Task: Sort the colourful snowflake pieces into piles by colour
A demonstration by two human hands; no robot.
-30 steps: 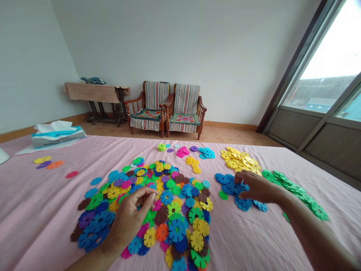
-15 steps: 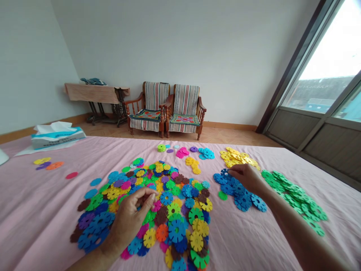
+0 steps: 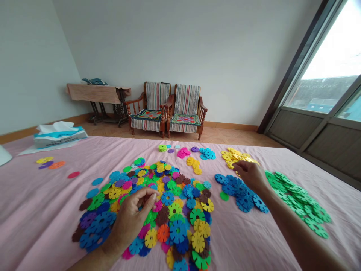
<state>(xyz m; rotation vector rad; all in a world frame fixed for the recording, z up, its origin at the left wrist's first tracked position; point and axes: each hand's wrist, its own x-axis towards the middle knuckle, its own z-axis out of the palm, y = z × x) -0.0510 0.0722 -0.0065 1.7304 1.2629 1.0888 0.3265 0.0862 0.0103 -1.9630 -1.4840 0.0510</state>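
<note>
My left hand (image 3: 134,214) is over the mixed heap of slotted plastic discs (image 3: 175,210), its thumb and index fingertips pinched close together. Whether something thin lies between them I cannot make out. My right hand (image 3: 251,175) hovers at the far edge of the pile of blue discs (image 3: 239,192), close to the pile of yellow discs (image 3: 237,153). Its thumb and index finger are slightly apart, and no disc shows between them. Beside my right forearm lies a pile of green discs (image 3: 296,199). One green disc (image 3: 224,196) sits alone left of the blue pile.
Small groups of pink discs (image 3: 184,152), light blue discs (image 3: 207,153) and yellow discs (image 3: 194,165) lie beyond the heap on the pink cloth (image 3: 113,150). A tissue box (image 3: 60,137) stands at the left. Two wooden armchairs (image 3: 186,107) are against the far wall.
My right hand has let go of a blue disc at the blue pile and moved slightly up and right. My left hand keeps its pose. The view has shifted slightly.
</note>
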